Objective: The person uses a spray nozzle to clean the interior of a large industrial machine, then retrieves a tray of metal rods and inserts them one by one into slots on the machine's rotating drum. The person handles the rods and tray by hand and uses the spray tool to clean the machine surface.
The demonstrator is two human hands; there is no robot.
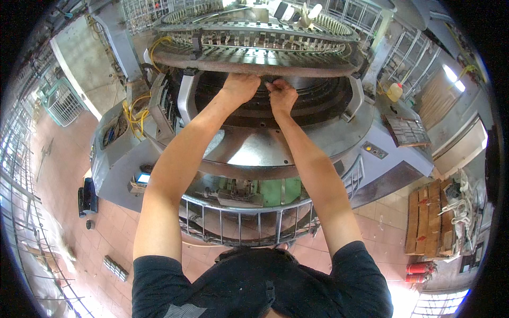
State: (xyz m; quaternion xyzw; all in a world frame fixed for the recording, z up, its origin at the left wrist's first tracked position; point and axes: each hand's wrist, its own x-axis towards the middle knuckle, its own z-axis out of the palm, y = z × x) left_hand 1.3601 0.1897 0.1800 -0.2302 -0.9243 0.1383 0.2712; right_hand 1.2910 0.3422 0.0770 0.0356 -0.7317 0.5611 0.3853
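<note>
A large circular knitting machine stands in front of me, with an upper ring (297,68) above a dark, stepped lower ring (318,108). Both my arms reach into the gap between them. My left hand (241,88) is closed just below the upper ring's edge, its fingertips turned inward and partly hidden. Close beside it on the right, my right hand (282,97) is closed in a pinch, thumb and fingers toward the left hand. Whatever lies between the fingers is too small and dark to make out. Below the hands curves a shiny metal plate (244,153).
A metal guard rail (260,210) curves between my body and the machine. Yellow cables (139,114) hang at the left, near a small lit screen (143,178). On the right are a button panel (374,150), wooden crates (427,217) and red fire extinguishers (418,268).
</note>
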